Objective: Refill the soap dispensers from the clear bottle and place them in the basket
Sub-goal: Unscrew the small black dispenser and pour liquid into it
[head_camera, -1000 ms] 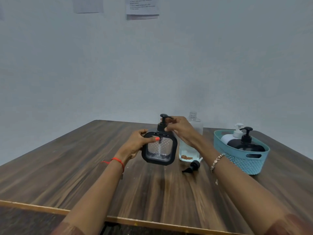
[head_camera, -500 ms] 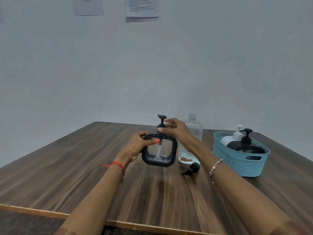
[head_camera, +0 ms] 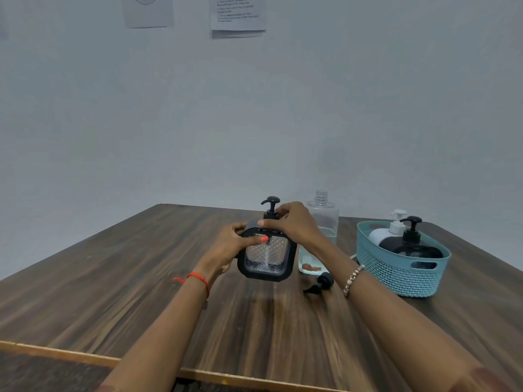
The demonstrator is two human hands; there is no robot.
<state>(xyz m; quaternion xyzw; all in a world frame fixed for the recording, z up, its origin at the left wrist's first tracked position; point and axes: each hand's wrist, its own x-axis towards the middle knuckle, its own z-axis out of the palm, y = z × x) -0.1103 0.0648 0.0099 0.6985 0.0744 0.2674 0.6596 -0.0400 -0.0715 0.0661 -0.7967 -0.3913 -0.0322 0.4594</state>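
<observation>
A square black-framed soap dispenser [head_camera: 267,257] with a clear dotted window is held just above the table centre. My left hand [head_camera: 230,244] grips its left side, thumb across the front. My right hand [head_camera: 293,222] is closed around the collar of its black pump [head_camera: 271,206] on top. Behind it stands the clear bottle [head_camera: 322,219], uncapped, with a little pale liquid in the bottom. The bottle's black cap [head_camera: 319,284] lies on the table in front of it. The teal basket [head_camera: 396,271] at the right holds a white dispenser [head_camera: 386,232] and a black dispenser [head_camera: 410,244].
The dark wooden table [head_camera: 254,321] has a light front edge close to me. A plain wall rises behind it, with two paper sheets [head_camera: 237,15] pinned high up.
The pump, lifted partly out half a second ago, now sits lower on the dispenser. My right hand has shifted from the pump head to its collar. The dispenser stayed in my left hand.
</observation>
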